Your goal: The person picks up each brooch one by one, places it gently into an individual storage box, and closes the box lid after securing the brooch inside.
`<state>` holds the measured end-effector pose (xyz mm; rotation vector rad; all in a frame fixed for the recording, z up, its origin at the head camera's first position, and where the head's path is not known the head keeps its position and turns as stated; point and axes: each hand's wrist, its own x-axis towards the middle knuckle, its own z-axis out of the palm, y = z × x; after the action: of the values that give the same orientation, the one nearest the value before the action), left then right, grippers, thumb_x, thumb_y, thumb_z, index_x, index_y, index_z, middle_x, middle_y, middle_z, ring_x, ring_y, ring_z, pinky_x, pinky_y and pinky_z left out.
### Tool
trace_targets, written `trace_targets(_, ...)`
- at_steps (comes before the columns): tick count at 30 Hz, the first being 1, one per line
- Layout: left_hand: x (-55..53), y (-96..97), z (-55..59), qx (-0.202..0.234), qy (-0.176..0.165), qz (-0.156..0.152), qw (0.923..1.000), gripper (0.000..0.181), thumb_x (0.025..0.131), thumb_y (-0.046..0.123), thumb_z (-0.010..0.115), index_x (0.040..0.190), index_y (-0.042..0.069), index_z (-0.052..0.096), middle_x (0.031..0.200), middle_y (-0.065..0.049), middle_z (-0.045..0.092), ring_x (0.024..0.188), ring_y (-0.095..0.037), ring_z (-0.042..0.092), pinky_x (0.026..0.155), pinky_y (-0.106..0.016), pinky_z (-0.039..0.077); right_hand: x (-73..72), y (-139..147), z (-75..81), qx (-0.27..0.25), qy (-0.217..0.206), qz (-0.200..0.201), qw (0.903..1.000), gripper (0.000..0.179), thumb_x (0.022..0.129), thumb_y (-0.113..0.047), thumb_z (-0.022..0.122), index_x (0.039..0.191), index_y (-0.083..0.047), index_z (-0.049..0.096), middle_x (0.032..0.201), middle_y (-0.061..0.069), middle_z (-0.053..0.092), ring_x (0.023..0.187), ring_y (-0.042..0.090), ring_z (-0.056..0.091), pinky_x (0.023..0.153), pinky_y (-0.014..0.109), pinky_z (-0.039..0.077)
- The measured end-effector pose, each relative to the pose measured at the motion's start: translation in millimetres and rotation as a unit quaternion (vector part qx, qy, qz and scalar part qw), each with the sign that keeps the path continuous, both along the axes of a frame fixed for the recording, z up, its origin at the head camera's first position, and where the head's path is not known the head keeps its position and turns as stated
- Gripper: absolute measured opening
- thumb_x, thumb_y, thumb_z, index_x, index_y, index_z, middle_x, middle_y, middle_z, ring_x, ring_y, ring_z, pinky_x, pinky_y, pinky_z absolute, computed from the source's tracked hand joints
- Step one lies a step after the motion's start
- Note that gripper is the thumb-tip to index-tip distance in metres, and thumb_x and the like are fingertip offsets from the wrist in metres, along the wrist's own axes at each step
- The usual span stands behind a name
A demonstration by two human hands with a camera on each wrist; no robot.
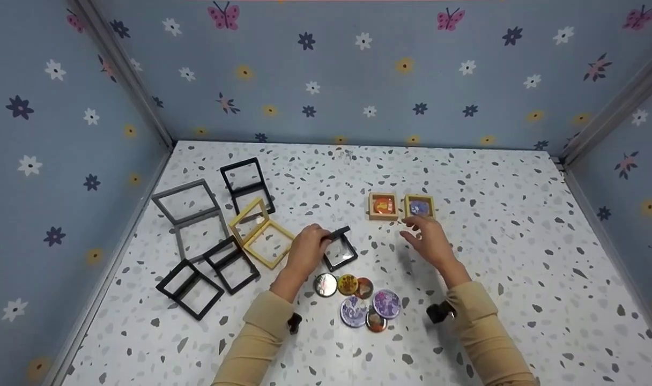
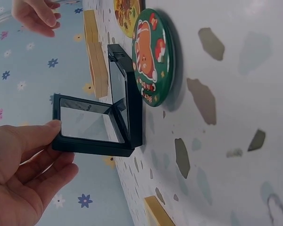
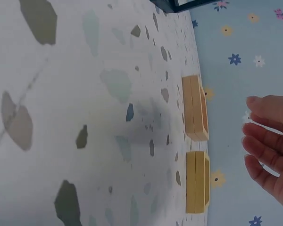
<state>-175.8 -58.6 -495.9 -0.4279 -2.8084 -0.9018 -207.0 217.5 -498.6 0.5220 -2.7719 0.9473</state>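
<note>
My left hand [image 1: 306,251] pinches the raised lid of a small black hinged display frame [image 2: 93,148] with clear panes. Its lower half rests on the table, and the two halves stand apart at an angle. Near it lies a round badge [image 1: 326,284], which shows a green border and a cartoon picture in the left wrist view. My right hand [image 1: 432,244] is held above the table with fingers loosely bent and nothing in them. Just beyond its fingertips stands a yellow frame [image 3: 195,182] with a purple badge inside. Beside that is a light-wood-coloured frame [image 1: 383,216] holding an orange badge.
More round badges, including a yellow one [image 1: 348,284] and a purple one [image 1: 386,304], lie in a cluster between the forearms. On the left stand several unfolded frames: a grey one [image 1: 177,221], a yellow one [image 1: 272,264] and black ones. Patterned walls [image 1: 336,69] enclose the speckled table [image 1: 519,241].
</note>
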Motion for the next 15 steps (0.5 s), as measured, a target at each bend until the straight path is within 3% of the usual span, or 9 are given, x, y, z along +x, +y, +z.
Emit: trace_targets(15,0.7,-0.2,0.8,0.004,-0.008,0.005,0.9999,0.011,0.080,0.008,0.064,0.088,0.003,0.068,0.076,-0.005,0.057,0.072,-0.020,0.054,0.066,-0.033,0.045,35.6,-28,-0.2,0.018,-0.052,0.111,0.9923,0.034,0.077,-0.018,0.069,0.103,0.003,0.060,0.094,0.015,0.058,0.082,0.030,0.055,0.070,0.038,0.045)
